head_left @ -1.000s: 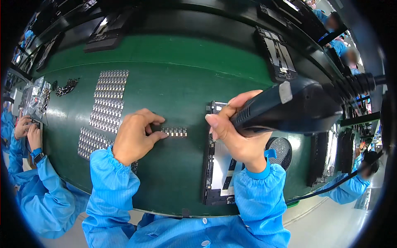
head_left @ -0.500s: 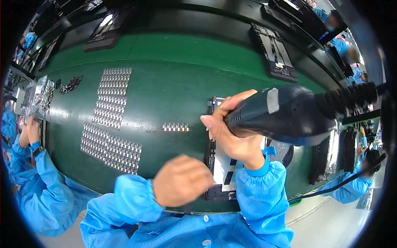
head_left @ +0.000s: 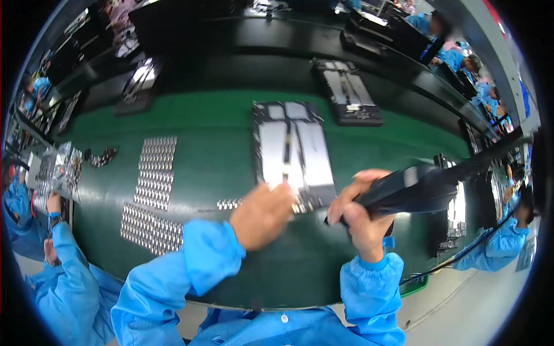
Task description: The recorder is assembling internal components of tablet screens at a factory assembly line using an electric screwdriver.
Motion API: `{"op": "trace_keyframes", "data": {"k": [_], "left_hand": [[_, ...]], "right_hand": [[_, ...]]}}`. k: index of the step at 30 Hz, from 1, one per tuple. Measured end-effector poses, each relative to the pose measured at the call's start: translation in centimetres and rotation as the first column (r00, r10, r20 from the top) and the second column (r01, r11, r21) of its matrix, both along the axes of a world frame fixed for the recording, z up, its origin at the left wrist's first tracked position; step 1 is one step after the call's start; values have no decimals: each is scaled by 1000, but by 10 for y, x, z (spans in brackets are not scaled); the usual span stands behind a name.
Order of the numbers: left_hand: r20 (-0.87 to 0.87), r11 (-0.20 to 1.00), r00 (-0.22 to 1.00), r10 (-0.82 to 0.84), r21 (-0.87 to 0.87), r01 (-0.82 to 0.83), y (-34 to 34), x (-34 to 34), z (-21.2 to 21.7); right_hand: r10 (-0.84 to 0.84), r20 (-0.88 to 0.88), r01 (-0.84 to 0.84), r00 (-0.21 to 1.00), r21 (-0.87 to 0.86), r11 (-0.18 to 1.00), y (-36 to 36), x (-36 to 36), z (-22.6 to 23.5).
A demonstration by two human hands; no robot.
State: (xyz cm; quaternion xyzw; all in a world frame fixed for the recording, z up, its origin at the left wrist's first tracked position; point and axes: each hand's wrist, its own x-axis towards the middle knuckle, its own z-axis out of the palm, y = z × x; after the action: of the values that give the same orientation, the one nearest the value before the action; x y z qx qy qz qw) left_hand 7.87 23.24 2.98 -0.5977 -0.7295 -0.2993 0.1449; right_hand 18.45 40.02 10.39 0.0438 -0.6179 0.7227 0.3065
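Observation:
My right hand [head_left: 369, 216] is wrapped round a black corded power tool [head_left: 404, 190] shaped like an electric screwdriver. Its dark tip shows below my fingers, right of a flat device. This open device [head_left: 311, 150] has a black frame and silvery panels, and lies on the green table in front of me. My left hand [head_left: 262, 216] is at the device's near left corner, its fingers smeared by motion; whether it touches the frame I cannot tell. Just left of that hand, a short strip of small parts [head_left: 228, 204] sticks out, partly hidden by it.
Sheets of small parts [head_left: 153, 228] lie on the left of the table [head_left: 208, 155], with dark pieces [head_left: 104, 157] beyond. Another device [head_left: 349, 92] stands at the back, and more at the right [head_left: 456, 207]. A co-worker's blue sleeve [head_left: 75, 259] is at the left edge.
The device has moved away from me, out from under my right hand. My left hand has come to its near corner. The tool has dropped lower in view, and the view has tilted up.

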Motion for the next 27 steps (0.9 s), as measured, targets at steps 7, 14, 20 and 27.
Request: {"op": "trace_keyframes", "data": {"k": [7, 14, 20, 27], "left_hand": [[-275, 754, 771, 575, -187, -630, 48, -141, 21], [-42, 930, 966, 254, -265, -255, 140, -98, 36], [-35, 894, 962, 270, -361, -264, 225, -107, 20], [-493, 910, 856, 154, -266, -317, 229, -139, 43]], "right_hand": [[27, 174, -24, 984, -14, 1000, 8, 32, -11], [12, 158, 7, 987, -118, 993, 12, 37, -27], [80, 248, -55, 965, -106, 993, 18, 46, -28], [83, 223, -45, 971, -168, 985, 28, 49, -28]]}}
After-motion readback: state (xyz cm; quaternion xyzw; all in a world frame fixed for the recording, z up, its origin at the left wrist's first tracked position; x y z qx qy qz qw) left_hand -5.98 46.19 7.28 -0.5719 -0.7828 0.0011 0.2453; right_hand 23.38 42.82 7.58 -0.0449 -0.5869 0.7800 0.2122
